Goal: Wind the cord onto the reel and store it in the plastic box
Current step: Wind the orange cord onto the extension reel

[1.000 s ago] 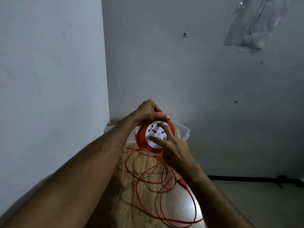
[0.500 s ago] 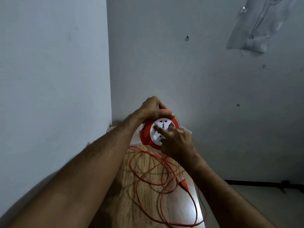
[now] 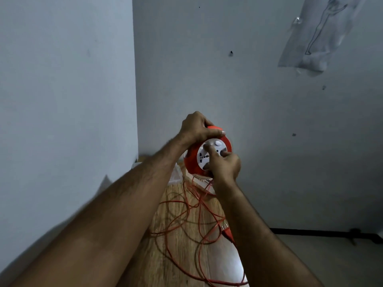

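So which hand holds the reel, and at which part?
The left hand grips the reel by its orange top rim. The right hand has its fingers on the white face.

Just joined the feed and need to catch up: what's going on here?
A person holds an orange cord reel up above a wooden table. The left hand grips its rim; the right hand has fingers on the white socket face. Most of the orange cord lies loose on the table, plug included.
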{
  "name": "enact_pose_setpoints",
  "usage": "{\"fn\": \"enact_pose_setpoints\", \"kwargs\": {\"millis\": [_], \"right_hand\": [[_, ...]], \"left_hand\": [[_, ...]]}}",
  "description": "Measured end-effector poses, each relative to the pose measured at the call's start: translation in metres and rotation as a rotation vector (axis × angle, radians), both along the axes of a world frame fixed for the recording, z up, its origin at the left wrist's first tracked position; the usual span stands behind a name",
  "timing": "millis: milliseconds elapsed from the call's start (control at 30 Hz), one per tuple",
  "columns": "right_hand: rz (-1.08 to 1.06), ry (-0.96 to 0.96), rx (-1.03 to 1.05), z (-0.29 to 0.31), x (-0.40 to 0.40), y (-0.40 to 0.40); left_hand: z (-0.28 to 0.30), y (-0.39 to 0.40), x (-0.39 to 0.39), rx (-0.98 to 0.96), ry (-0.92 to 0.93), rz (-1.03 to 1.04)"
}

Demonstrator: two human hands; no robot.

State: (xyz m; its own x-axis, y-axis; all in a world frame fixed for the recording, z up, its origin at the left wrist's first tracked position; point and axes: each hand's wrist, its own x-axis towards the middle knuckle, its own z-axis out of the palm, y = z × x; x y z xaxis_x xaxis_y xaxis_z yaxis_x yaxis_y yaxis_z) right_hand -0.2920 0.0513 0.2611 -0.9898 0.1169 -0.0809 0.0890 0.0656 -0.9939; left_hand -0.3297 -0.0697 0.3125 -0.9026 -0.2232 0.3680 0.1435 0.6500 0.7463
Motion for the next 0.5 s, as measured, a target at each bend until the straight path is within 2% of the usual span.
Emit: {"fn": "enact_pose_setpoints", "kwargs": {"millis": [100, 167, 200, 267, 333, 367, 433, 500], "right_hand": [[-0.046, -0.306, -0.476, 0.015, 0.01, 0.0], [-0.124, -0.435, -0.811, 0.027, 0.015, 0.002], [-0.136, -0.464, -0.911, 0.03, 0.016, 0.002], [-0.063, -0.488, -0.905, 0.03, 0.015, 0.004], [0.021, -0.387, -0.665, 0.022, 0.016, 0.011], [0.02, -0.223, -0.444, 0.015, 0.017, 0.016], [-0.015, 0.361, 0.14, -0.002, 0.014, 0.031], [0.122, 0.921, 0.622, -0.01, 0.01, 0.043]], "left_hand": [[-0.003, 0.004, 0.001, -0.038, -0.004, -0.011], [-0.003, 0.007, 0.001, -0.039, -0.02, -0.022], [-0.004, 0.008, 0.001, -0.022, -0.028, -0.03], [-0.002, 0.007, 0.001, -0.004, -0.04, -0.039], [-0.001, 0.003, 0.001, 0.051, -0.051, -0.034], [-0.001, 0.0, 0.001, 0.1, -0.057, -0.033], [-0.001, -0.006, 0.0, 0.151, -0.075, -0.042], [-0.001, -0.01, 0.0, 0.136, -0.099, -0.06]]}}
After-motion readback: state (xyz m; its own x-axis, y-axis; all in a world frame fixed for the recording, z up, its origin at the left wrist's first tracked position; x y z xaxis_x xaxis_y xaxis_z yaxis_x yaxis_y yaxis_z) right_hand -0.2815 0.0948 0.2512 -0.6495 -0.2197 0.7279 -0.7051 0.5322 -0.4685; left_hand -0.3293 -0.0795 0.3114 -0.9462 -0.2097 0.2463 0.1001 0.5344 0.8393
